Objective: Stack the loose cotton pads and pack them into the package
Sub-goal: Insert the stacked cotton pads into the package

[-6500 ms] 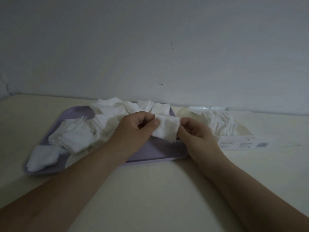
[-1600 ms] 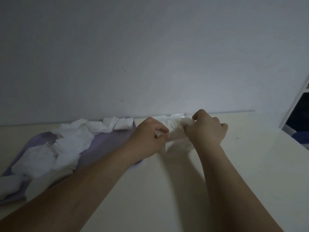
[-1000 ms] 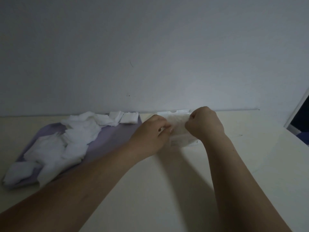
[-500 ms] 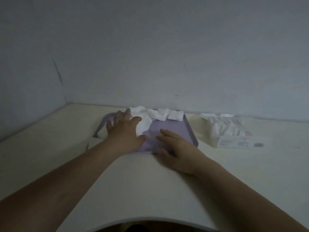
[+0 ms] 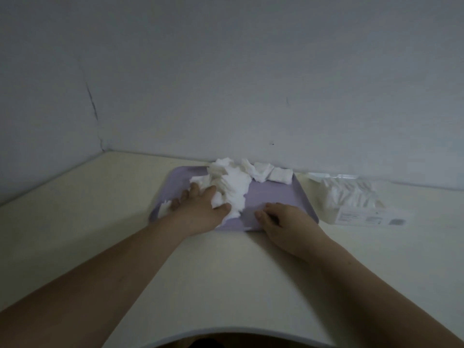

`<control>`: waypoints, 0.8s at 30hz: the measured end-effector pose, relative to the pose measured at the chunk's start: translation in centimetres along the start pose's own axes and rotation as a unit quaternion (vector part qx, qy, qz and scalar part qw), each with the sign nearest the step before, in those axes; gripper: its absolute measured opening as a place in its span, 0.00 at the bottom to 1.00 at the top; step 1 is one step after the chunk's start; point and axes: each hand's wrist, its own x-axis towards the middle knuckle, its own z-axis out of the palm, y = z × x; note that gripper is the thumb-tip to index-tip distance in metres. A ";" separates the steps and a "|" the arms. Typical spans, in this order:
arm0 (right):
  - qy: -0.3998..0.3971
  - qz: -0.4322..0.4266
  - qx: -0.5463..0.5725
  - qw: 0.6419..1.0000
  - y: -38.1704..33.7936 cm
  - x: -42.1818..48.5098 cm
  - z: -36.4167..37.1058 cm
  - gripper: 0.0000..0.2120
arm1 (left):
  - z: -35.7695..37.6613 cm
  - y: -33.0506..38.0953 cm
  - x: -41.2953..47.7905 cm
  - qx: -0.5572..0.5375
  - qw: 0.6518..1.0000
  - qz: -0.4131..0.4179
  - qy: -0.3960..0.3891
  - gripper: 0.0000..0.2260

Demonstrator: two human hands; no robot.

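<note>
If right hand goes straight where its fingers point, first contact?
Right hand: probably the near edge of the cotton pad pile, across bare tray, beside the left hand; depth unclear.

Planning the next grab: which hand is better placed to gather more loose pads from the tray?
Left hand: it rests on the cotton pads; the right hand touches bare tray.

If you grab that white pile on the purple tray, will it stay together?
Probably not: the cotton pads lie loose and jumbled, so some would likely slip away. They look thin and crumpled, so probably floppy and light under the left hand.
</note>
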 end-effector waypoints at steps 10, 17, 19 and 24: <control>0.167 0.025 -0.048 0.984 2.2 -0.1 -0.7 0.16 | 0.9 7.0 0.6 -0.207 0.968 0.135 -0.042 0.30; 0.205 -0.091 0.012 0.974 0.5 -0.4 -0.5 0.08 | -1.1 3.3 2.1 -0.303 0.940 0.089 0.128 0.19; 0.146 -0.155 0.014 0.977 0.0 -0.3 0.0 0.10 | -2.1 1.2 1.8 -0.185 0.975 0.042 0.113 0.22; 0.088 -0.174 -0.006 0.981 -0.2 0.1 0.5 0.24 | -2.4 -1.2 0.7 -0.040 0.998 -0.029 0.043 0.34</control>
